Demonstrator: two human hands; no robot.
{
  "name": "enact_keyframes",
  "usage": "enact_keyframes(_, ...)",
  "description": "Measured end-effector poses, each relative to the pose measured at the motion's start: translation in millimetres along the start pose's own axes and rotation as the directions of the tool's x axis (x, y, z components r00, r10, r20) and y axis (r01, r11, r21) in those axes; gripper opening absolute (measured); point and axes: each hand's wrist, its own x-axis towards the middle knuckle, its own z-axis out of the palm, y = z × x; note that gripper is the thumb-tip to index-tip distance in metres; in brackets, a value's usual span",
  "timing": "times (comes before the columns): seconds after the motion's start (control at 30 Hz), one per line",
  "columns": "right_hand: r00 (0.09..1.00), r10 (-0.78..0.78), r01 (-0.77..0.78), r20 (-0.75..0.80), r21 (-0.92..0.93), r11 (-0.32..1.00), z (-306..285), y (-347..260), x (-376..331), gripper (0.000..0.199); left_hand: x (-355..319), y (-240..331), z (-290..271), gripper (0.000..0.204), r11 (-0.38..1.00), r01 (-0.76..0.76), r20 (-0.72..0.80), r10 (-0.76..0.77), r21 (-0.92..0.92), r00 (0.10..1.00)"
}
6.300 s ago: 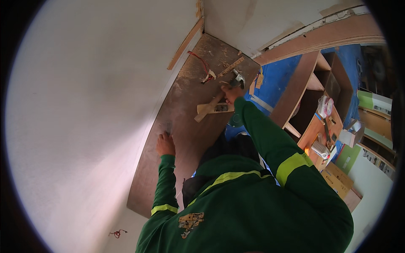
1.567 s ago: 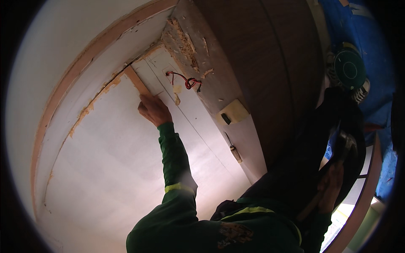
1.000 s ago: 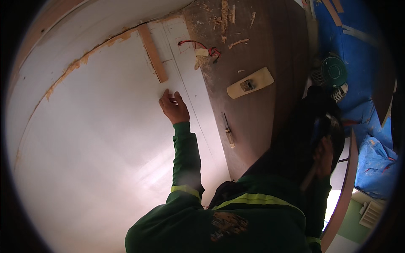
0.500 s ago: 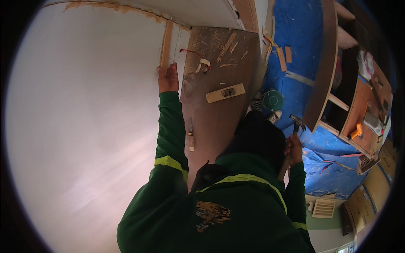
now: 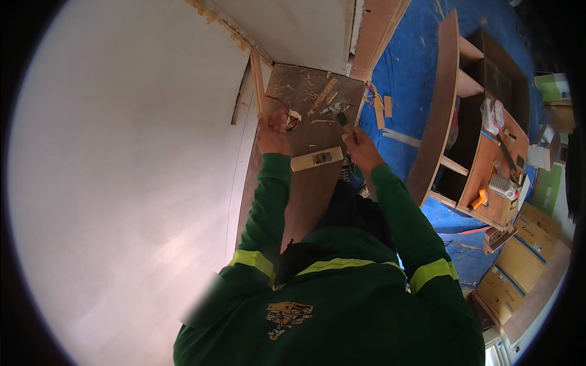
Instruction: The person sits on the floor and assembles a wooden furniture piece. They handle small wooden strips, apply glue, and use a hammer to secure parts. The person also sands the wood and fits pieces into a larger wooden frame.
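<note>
White wall meets brown panel (image 5: 305, 183); right hand (image 5: 361, 148) grips hammer (image 5: 339, 114)

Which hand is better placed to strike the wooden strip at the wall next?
Right, probably. The right hand grips a hammer, head toward the strip; the left hand is pressed at the strip's lower end, steadying it.

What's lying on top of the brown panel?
On the brown panel: wood chips, a pale wooden block, red wire. The left hand and right hand cover parts; its lower end is hidden.
</note>
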Motion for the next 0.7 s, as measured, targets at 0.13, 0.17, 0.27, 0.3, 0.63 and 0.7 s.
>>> enact_keyframes(0.13, 0.992, -0.082, 0.071, -0.1, -0.117, 0.991, 35, -5, 45, 0.037, -3, 38, 1, 0.031, 0.987, 0.022, 0.152, -0.047, 0.16, 0.987)
enact_keyframes(0.17, 0.997, -0.048, 0.045, -0.058, -0.056, 0.997, 38, 1, 56, 0.039, -2, 48, -9, 0.028, 0.982, 0.032, 0.167, -0.064, 0.187, 0.984)
enact_keyframes(0.27, 0.999, -0.027, 0.027, 0.023, -0.016, 1.0, 48, 11, 85, 0.043, -13, 71, -26, 0.023, 0.969, 0.021, 0.202, -0.072, 0.246, 0.977)
enact_keyframes(0.3, 0.998, -0.057, 0.058, 0.019, -0.102, 0.993, 53, 13, 91, 0.044, -26, 78, -31, 0.021, 0.968, 0.004, 0.198, -0.056, 0.252, 0.979)
enact_keyframes(0.63, 0.934, -0.339, 0.321, 0.112, -0.68, 0.66, 18, 22, 116, 0.049, -136, 57, -22, 0.036, 0.655, -0.484, 0.474, 0.211, 0.58, 0.855)
enact_keyframes(0.7, 0.993, -0.118, 0.112, -0.029, -0.151, 0.982, 25, -2, 79, 0.05, -148, 48, -26, 0.044, 0.64, -0.526, 0.521, 0.222, 0.56, 0.824)
